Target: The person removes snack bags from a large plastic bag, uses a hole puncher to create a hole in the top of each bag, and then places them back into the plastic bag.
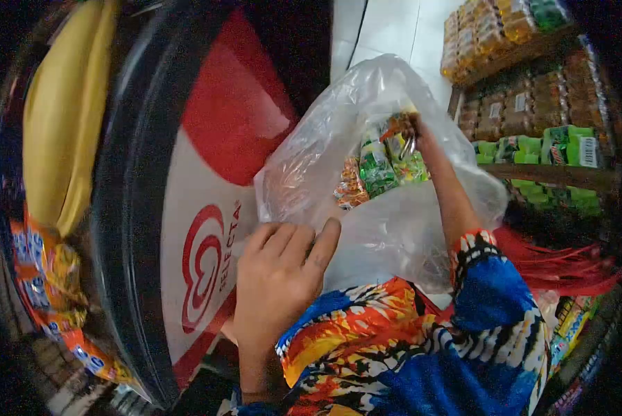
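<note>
A large clear plastic bag [387,229] stands with its mouth wide in front of my body. Inside it lie green bottles [375,166] and orange-brown packets [350,184]. My left hand [283,267] is closed on the near left rim of the bag. Reaching into the bag, my right hand [406,128] has its fingers curled at an orange and shiny item above the bottles; what exactly it holds is too small to make out.
At the left is a white and red freezer [207,166] with a black edge, beside bananas [68,104] and orange snack packs [54,277]. Shelves of packed bottles [519,104] stand at the right, above red strands [560,267].
</note>
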The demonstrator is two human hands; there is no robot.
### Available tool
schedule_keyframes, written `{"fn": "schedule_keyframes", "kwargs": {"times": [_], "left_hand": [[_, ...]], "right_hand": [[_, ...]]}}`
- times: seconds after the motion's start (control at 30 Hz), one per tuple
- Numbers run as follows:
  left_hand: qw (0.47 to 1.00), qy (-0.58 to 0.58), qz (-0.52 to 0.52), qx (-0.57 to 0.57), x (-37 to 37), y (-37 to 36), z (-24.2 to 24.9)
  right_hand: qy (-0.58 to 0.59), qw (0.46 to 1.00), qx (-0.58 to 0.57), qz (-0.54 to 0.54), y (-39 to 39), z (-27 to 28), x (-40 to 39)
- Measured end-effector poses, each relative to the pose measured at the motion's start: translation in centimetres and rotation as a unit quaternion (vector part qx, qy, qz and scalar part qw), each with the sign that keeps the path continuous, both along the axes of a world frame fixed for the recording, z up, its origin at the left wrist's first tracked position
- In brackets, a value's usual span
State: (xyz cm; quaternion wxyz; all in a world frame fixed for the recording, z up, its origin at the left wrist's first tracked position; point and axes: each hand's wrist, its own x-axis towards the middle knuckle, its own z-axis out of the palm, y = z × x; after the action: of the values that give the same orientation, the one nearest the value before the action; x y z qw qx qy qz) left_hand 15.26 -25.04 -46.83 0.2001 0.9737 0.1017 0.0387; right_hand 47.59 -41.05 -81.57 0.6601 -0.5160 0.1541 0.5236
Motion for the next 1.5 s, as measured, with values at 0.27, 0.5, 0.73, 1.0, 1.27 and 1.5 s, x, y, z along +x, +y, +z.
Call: {"fn": "schedule_keyframes", "kwargs": {"times": [0.27, 0.5, 0.73, 1.0, 1.27, 1.5], "left_hand": [[0.998, -0.028, 0.006, -0.053, 1.5, -3.0, -8.4], [0.998, -0.020, 0.062, -0.005, 4.6, -4.8, -12.3], [0.628, -0.381, 0.218, -0.642, 5.3, -1.6, -12.1], [0.378, -0.520, 0.208, -0.737, -2.3, 0.8, -6.9], [0.463, -0.577, 0.258, -0.621, -6.7, 7.0, -2.4], [0.625, -0.558, 0.359, -0.411, -3.9, 15.1, 3.4]], "right_hand": [[-0.226, 0.937, -0.175, 0.199, 3.1, 10.2, -7.5], [-0.370, 0.916, 0.010, 0.158, 6.9, 21.7, -8.0], [-0.796, 0.453, 0.315, 0.250, 8.4, 28.8, -8.4], [-0.725, 0.038, 0.498, 0.474, 12.4, 33.3, -16.3], [-0.601, 0.401, 0.543, 0.428, 22.7, 36.2, -14.7], [-0.400, 0.678, 0.479, 0.388, 38.3, 37.2, -15.6]]}}
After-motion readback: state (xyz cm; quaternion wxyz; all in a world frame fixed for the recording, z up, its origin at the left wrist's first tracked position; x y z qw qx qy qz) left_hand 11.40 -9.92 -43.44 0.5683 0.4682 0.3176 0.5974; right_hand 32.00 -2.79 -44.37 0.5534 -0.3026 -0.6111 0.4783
